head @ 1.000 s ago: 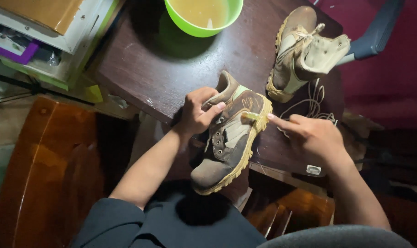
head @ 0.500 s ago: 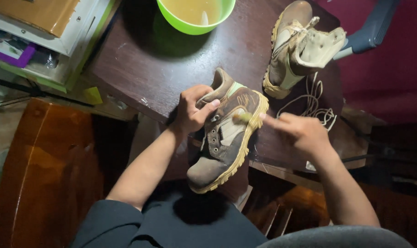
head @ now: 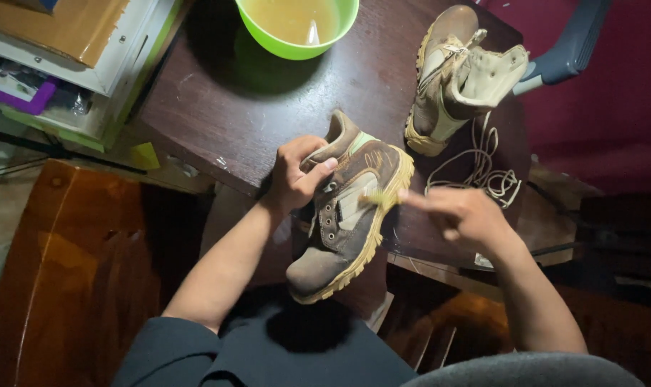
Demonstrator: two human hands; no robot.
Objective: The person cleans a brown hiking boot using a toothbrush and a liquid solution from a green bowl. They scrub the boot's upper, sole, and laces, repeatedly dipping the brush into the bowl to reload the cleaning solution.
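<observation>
While two hands [head: 297, 175] [head: 458, 215] work, two boots [head: 347, 208] [head: 451, 79]

The brown matt suede lace-up boot [head: 347, 208] has a rough yellowish rubber sole; the dark wooden table [head: 268, 107] looks smooth, faintly glossy.

Tan flat box [head: 67, 25], top left
</observation>
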